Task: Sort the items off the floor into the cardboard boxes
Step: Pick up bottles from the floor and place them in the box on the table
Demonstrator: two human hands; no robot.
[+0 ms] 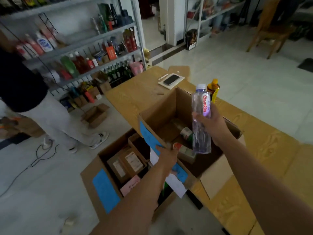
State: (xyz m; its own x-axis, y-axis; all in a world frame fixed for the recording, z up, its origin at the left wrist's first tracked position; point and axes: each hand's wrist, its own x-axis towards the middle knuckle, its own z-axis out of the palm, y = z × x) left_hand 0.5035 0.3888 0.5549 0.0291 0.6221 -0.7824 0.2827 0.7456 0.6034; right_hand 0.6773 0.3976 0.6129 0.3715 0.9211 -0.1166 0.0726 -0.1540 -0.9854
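Right hand [210, 124] grips a clear plastic bottle [201, 137] above the open cardboard box [162, 107]; left hand [166, 154] clasps its flap edge.

Bottle [199, 106] over box [160, 107] on table [135, 92]

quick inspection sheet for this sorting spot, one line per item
surface: wooden table bears the open table box; floor box open beside it
job's things: water bottle held above the table box; other bottles inside
clutter: phone, pen, yellow-capped bottle on the table
grippers: right hand grips the water bottle; left hand holds the table box's flap
cables: black cable on the floor
surroundings: stocked shelves, wooden chair, a person standing
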